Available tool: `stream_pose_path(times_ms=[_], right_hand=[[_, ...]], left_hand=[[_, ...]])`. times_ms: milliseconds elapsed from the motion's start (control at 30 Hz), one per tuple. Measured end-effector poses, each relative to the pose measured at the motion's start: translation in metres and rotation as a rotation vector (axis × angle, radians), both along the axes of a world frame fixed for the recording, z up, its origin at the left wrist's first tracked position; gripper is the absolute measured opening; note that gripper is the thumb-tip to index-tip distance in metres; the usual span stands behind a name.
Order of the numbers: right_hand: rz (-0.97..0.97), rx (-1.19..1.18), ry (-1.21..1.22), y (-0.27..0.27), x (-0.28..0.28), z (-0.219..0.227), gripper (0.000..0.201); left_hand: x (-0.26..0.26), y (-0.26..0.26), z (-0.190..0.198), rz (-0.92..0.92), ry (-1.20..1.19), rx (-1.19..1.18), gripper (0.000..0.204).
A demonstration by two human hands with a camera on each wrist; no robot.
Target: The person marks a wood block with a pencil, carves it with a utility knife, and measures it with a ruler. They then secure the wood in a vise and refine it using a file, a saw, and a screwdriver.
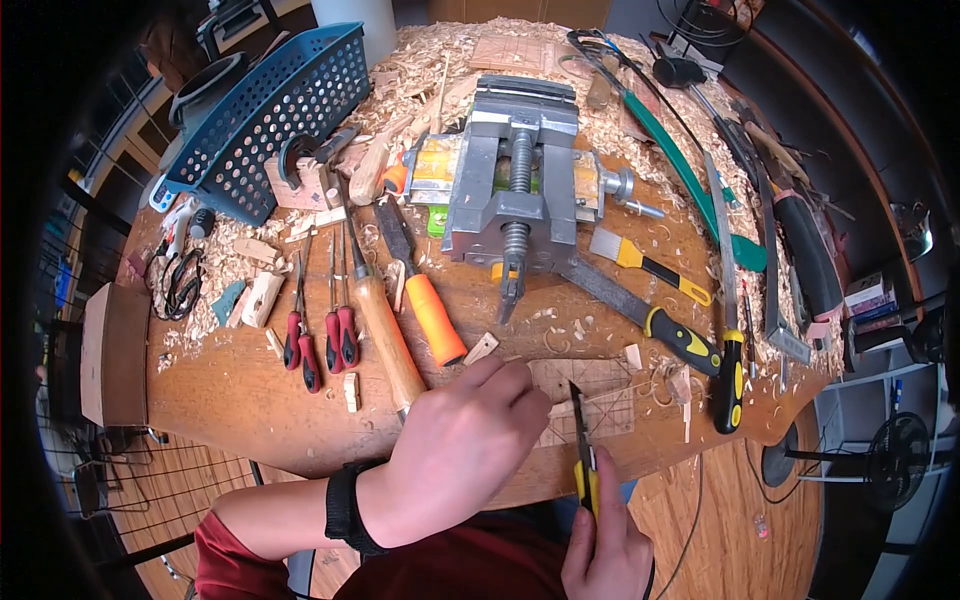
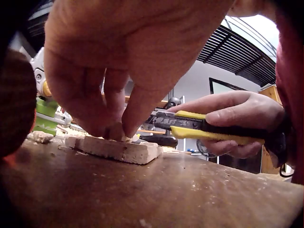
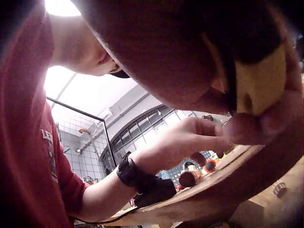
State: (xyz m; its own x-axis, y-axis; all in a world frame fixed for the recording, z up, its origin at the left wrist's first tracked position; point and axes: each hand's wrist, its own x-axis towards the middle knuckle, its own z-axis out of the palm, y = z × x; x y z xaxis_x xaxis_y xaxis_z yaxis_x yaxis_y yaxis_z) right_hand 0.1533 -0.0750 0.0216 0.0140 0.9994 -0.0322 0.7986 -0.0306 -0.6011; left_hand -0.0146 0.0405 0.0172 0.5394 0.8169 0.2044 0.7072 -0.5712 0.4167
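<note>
The board point(image 1: 612, 418) on your worktop point(image 1: 250, 415) has its lines drawn, though I can't tell how much carving is done or left; your right hand point(image 1: 615, 560) grips the knife point(image 1: 587, 475), your left point(image 1: 455, 455) bunches its fingertips at the board, any pinch unclear.

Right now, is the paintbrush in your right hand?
No, the paintbrush lies on the table beside the metal vise, while the right hand grips the yellow-and-black knife.
</note>
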Motion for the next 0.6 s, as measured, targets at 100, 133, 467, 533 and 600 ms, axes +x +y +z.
stream_pose_path(times_ms=[100, 133, 467, 533, 600], right_hand=[[0.001, 0.060, 0.026, 0.0018, -0.0001, 0.0030, 0.053], [0.003, 0.068, 0.019, 0.0023, 0.0000, 0.0032, 0.053], [0.000, 0.006, 0.021, 0.0050, -0.0016, 0.0042, 0.050], [-0.003, -0.023, 0.010, 0.0048, -0.0018, 0.0044, 0.050], [0.001, -0.018, 0.008, 0.0050, -0.0020, 0.0046, 0.050]], left_hand=[[0.0008, 0.0007, 0.0010, 0.002, 0.028, -0.006, 0.011], [0.0014, 0.0008, 0.0010, 0.006, 0.033, -0.004, 0.012], [0.0031, -0.0003, -0.0011, 0.015, 0.017, 0.003, 0.012], [0.0028, 0.0002, -0.0017, 0.005, 0.006, 0.000, 0.012], [0.0027, 0.0002, -0.0015, 0.002, 0.005, -0.006, 0.012]])
